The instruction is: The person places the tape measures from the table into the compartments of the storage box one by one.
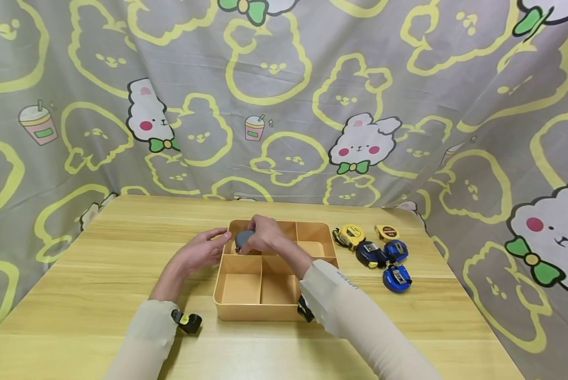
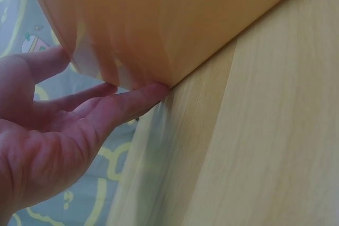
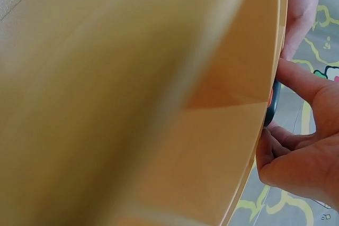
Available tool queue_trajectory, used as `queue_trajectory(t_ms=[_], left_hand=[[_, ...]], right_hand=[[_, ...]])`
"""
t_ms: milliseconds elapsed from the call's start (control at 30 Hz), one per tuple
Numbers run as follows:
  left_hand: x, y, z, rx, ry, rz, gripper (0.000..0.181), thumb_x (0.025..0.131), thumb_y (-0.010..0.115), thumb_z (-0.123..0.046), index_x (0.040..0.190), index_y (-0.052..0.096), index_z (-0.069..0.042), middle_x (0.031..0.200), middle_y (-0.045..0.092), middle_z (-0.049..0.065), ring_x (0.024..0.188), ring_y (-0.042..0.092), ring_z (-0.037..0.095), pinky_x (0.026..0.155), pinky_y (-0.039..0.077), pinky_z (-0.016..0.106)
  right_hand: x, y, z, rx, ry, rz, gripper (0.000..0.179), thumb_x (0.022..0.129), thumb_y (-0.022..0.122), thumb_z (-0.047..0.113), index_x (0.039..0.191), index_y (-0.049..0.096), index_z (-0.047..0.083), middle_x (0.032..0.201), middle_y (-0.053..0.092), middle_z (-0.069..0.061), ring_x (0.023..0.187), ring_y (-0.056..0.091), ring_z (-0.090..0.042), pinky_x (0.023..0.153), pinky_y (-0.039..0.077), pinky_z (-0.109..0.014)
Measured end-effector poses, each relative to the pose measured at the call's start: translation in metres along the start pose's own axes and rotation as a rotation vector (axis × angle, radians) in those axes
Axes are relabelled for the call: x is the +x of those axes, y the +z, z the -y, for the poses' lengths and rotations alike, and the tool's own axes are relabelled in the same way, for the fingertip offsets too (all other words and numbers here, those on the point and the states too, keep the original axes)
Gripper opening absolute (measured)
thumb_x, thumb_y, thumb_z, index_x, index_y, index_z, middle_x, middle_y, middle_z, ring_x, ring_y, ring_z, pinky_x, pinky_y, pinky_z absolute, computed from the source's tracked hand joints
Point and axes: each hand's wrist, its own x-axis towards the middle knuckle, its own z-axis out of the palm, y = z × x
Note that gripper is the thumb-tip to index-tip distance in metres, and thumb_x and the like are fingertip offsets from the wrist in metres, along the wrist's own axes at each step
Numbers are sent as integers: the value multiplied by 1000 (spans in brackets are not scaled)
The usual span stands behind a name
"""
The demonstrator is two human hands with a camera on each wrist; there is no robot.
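Observation:
A tan divided box [image 1: 265, 312] stands on the table in front of me. Over its back left compartment, my right hand [image 1: 267, 235] pinches a dark grey tape measure [image 1: 243, 240] between thumb and fingers. In the right wrist view the tape measure [image 3: 274, 104] shows as a dark rounded edge with a bit of orange-red, mostly hidden behind the box wall. My left hand [image 1: 195, 254] is at the box's left side. Its fingers, nearly straight in the left wrist view, touch the outer wall [image 2: 159, 30].
Right of the box lie several tape measures: a yellow one [image 1: 352, 236], a smaller yellow one [image 1: 386, 232], a dark blue one [image 1: 371, 254] and blue ones [image 1: 397, 278]. Dividers [image 1: 261, 279] split the box into compartments. A patterned curtain [image 1: 284, 116] hangs behind the wooden table [image 1: 98, 295].

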Motion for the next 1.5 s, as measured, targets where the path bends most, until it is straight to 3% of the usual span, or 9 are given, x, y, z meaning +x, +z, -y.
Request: queue_trajectory(t_ms=[1033, 1233, 1500], left_hand=[[0, 0, 1, 15, 6, -8, 76, 108, 46, -44, 161, 15, -1, 162, 30, 29, 146, 35, 45, 115, 40, 58], [0, 0, 2, 14, 7, -4, 77, 107, 47, -45, 161, 15, -1, 162, 30, 28, 146, 36, 45, 114, 42, 56], [0, 0, 1, -4, 5, 1, 75, 108, 46, -43, 161, 14, -1, 162, 30, 28, 147, 35, 45, 116, 39, 57]], right_hand=[[0, 4, 0, -55, -34, -17, 39, 70, 89, 21, 99, 66, 10, 96, 65, -5, 92, 54, -23, 69, 48, -27], [0, 5, 0, -51, -38, -15, 38, 72, 88, 20, 101, 67, 9, 97, 66, -5, 90, 55, -22, 67, 48, -27], [0, 5, -1, -57, -54, -9, 39, 73, 83, 15, 110, 71, 9, 102, 68, -7, 100, 51, -27, 70, 49, -30]])
